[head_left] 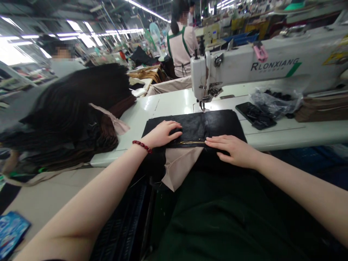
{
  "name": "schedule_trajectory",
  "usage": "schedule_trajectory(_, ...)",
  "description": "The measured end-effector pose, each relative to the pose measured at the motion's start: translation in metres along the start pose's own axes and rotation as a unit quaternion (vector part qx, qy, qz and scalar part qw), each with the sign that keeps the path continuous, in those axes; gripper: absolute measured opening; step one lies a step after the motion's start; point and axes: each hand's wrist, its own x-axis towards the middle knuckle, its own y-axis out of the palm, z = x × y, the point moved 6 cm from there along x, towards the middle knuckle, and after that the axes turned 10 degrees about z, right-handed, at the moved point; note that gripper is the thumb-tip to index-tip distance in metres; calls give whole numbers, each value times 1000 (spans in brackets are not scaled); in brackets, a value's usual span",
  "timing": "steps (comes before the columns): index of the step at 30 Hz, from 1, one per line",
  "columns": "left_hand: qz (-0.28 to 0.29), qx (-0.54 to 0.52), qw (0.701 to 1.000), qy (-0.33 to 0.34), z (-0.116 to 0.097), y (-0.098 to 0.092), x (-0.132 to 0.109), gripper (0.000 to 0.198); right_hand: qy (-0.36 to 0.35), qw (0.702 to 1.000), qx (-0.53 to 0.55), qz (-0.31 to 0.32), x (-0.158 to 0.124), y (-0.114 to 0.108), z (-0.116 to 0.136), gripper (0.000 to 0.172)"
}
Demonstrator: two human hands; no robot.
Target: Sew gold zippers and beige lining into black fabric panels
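Observation:
A black leather-like panel (187,125) lies flat on the sewing machine's table, its far edge beneath the needle and presser foot (202,106). Along its near edge runs a brass-toothed zipper (193,142), with beige lining cloth (182,165) hanging below it over the table edge. My left hand (163,133) rests on the panel's left part, fingers stretched out, a dark red bead bracelet at the wrist. On the right, my right hand (231,148) lies with extended fingers, their tips touching the panel by the zipper's right end.
A tall stack of black and brown pieces (81,105) stands at the left. Right of the panel are a phone (246,108), a clear plastic bag (277,101) and folded brown pieces (323,108). The white sewing machine (244,65) spans the right side. Other people sit beyond.

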Motion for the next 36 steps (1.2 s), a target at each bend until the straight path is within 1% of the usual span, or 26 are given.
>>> schedule_trajectory(2,10,3,997,74,-25,-5,20,37,1,1000,1,-3,0,-1,1,59)
schedule_trajectory(4,24,10,986,167,-53,-5,39,38,4,1000,1,-4,0,-1,2,59)
schedule_trajectory(5,30,15,979,201,-64,-3,48,41,6,1000,0,-5,0,-2,2,60)
schedule_trajectory(6,36,19,974,225,-73,-2,56,44,8,1000,0,-6,0,-2,3,60)
schedule_trajectory(8,45,25,970,238,-82,1,71,46,10,1000,1,-9,0,-2,3,60)
schedule_trajectory(10,53,26,970,235,-84,2,81,44,10,1000,4,-13,0,-3,3,61)
schedule_trajectory(12,58,25,970,233,-82,1,84,42,9,1000,7,-17,0,-3,3,61)
schedule_trajectory(14,67,24,969,236,-77,1,80,42,9,1000,6,-18,0,-2,3,61)
schedule_trajectory(18,97,-4,964,249,-66,6,66,55,11,1000,0,-18,0,-1,2,60)
schedule_trajectory(20,102,-23,964,246,-62,8,62,57,11,1000,-4,-19,0,-1,2,60)
schedule_trajectory(23,93,-26,965,245,-60,6,65,47,13,1000,-7,-17,0,0,2,58)
schedule_trajectory(27,101,14,957,270,-67,0,74,29,10,1000,-3,-23,-2,-1,2,60)
schedule_trajectory(32,111,48,953,279,-75,-5,84,21,19,999,-17,-39,-3,-1,1,58)
schedule_trajectory(36,128,60,948,285,-80,-8,88,21,15,999,-14,-45,-3,-1,1,58)
